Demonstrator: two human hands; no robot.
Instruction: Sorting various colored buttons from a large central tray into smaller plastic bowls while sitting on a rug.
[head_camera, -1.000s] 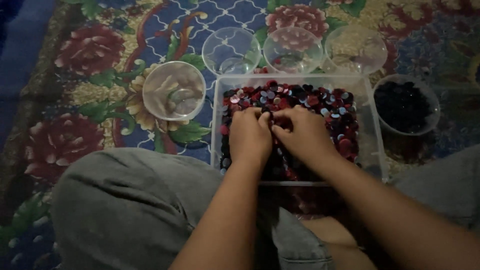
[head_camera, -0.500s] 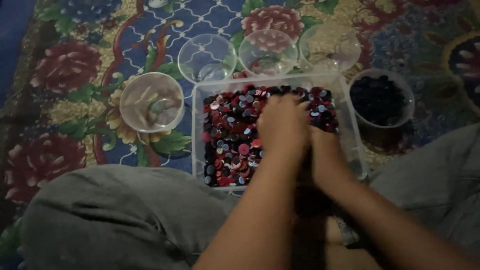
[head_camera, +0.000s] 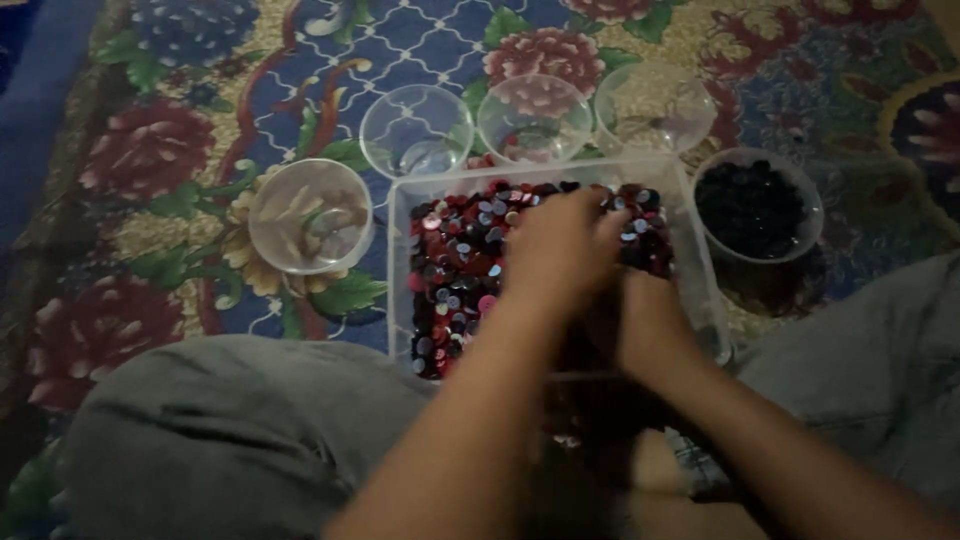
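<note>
The clear rectangular plastic tray (head_camera: 700, 250) of small red, dark and silver discs (head_camera: 455, 265) lies on the flowered carpet (head_camera: 150, 150), just beyond the person's knees. The left hand (head_camera: 560, 250) rests, fingers bent, on the discs. The right hand (head_camera: 650, 320) lies near it, lower; I cannot tell whether either grips anything.

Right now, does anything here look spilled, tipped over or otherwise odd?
Nothing stands out. The clear tub of small red, dark and grey discs sits flat on the floral rug, with both hands, left and right, in it. The five round cups around it stand upright, and no discs show on the rug.
</note>
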